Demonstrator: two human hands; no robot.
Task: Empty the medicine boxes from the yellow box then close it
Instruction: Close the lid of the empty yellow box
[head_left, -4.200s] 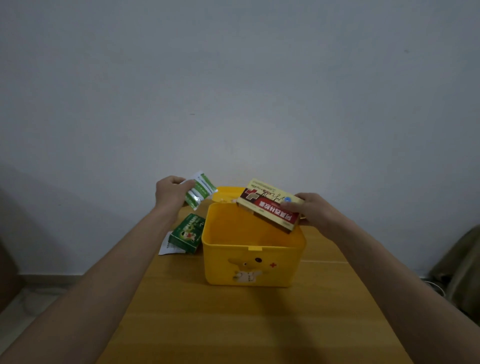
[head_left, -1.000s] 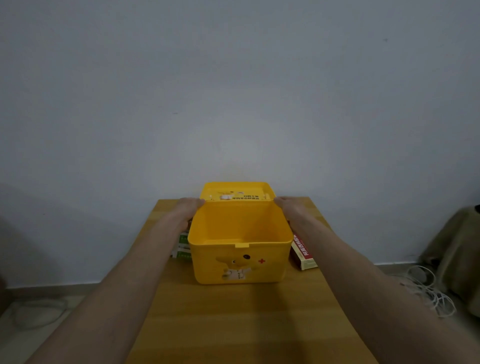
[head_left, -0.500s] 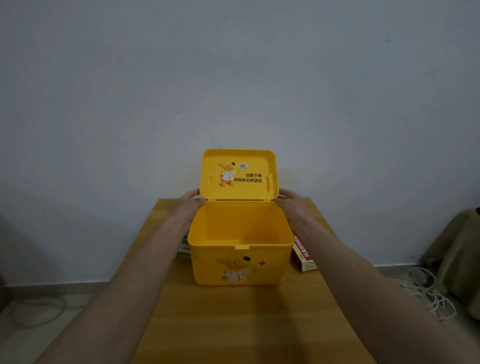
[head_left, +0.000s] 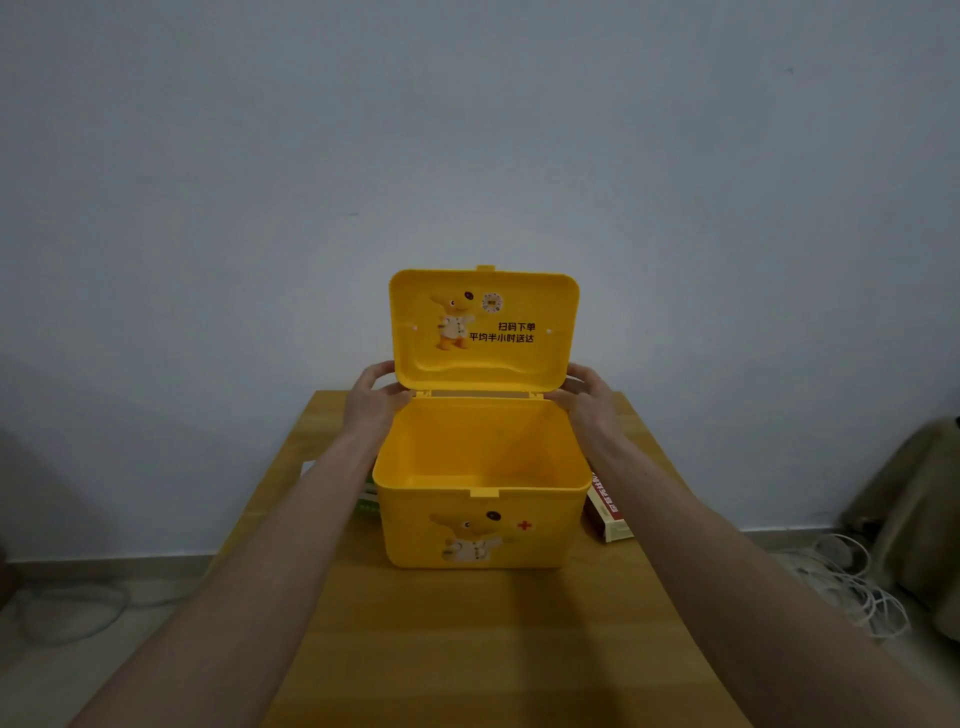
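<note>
I'm on the closing step. The yellow box (head_left: 480, 499) sits mid-surface (head_left: 467, 649), near the far edge by the wall, and its inside looks empty. The lid (head_left: 483, 327) stands upright on its rear hinge, inner face w/ cartoon print toward me.

My left hand (head_left: 371, 400) is at the lid's lower left corner, right hand (head_left: 584, 397) at the lower right. Each grip is a loose curl w/ fingertips reaching behind the lid edge and thumbs in front; I can't tell how firmly they pinch it.

Medicine boxes are out: a red box (head_left: 608, 512) lies on the surface just beside the box's right wall, and a green box (head_left: 368, 501) peeks out by the left wall, mostly hidden by my forearm.

Next, I judge: tip the lid fwd and down evenly w/ both hands, then seat its top tab (head_left: 485, 268) onto the front latch (head_left: 484, 492).
</note>
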